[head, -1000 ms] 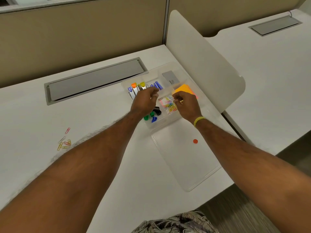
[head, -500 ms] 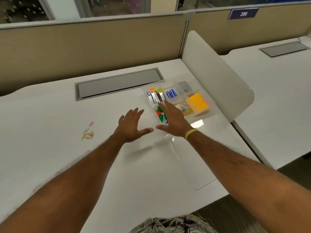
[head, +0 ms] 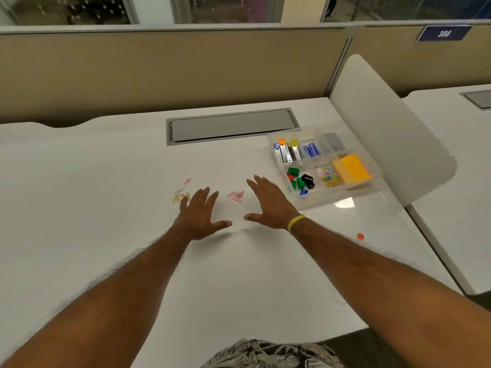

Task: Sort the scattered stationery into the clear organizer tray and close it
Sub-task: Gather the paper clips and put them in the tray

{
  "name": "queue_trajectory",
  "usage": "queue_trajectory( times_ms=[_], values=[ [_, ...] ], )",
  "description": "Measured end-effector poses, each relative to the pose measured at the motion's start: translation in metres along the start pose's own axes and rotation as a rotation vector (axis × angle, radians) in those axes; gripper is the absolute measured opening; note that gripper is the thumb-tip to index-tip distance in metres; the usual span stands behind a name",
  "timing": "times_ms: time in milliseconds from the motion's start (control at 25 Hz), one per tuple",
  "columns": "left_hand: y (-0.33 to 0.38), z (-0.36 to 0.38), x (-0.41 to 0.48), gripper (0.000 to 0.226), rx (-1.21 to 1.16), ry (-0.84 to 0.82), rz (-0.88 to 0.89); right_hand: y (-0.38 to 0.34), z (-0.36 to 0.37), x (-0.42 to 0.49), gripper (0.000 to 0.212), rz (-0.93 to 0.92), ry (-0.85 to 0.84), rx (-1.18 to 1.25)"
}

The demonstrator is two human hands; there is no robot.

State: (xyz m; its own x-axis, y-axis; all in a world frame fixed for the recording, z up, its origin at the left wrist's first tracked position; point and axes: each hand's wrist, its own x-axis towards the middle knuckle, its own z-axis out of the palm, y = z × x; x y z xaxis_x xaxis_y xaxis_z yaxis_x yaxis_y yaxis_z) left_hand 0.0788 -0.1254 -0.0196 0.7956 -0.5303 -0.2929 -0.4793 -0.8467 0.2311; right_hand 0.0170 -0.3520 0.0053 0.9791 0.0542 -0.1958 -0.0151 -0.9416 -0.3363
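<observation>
The clear organizer tray (head: 312, 201) stands open at the right of the white desk, holding clips, coloured pins, paper clips and an orange sticky-note pad (head: 352, 170). Its clear lid (head: 382, 256) lies flat in front of it with an orange pin (head: 360, 236) on it. My left hand (head: 200, 215) is spread flat, fingers straight, its fingertips at a loose pile of coloured paper clips (head: 180, 193). My right hand (head: 268, 204) is also spread open, just right of a small pile of pink paper clips (head: 236, 195). Neither hand holds anything.
A grey cable hatch (head: 231, 126) is set into the desk behind the hands. A white rounded divider panel (head: 385, 123) rises right of the tray, with another desk beyond. Beige partition walls run along the back.
Both hands left the tray, opened and moved left across the desk to the loose paper clips. The view turned left and up.
</observation>
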Motion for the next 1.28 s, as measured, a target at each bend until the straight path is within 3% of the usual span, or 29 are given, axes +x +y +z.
queue_trajectory(
  times_ms=[280, 680, 880, 1280],
  values=[
    [0.010, -0.015, 0.033, 0.047, 0.000, 0.123, 0.060, -0.007, 0.008, 0.032, 0.058, 0.134, -0.013, 0.159],
    [0.029, -0.006, 0.074, 0.032, -0.144, 0.103, -0.056, -0.007, 0.018, 0.071, 0.042, 0.215, -0.073, 0.196],
    [0.032, -0.012, 0.085, 0.022, -0.108, 0.043, -0.052, -0.006, 0.012, 0.083, 0.014, 0.188, -0.146, 0.147],
    [0.022, -0.011, 0.084, 0.020, -0.056, 0.008, 0.146, -0.011, 0.007, 0.088, 0.033, 0.107, -0.281, 0.034]
  ],
)
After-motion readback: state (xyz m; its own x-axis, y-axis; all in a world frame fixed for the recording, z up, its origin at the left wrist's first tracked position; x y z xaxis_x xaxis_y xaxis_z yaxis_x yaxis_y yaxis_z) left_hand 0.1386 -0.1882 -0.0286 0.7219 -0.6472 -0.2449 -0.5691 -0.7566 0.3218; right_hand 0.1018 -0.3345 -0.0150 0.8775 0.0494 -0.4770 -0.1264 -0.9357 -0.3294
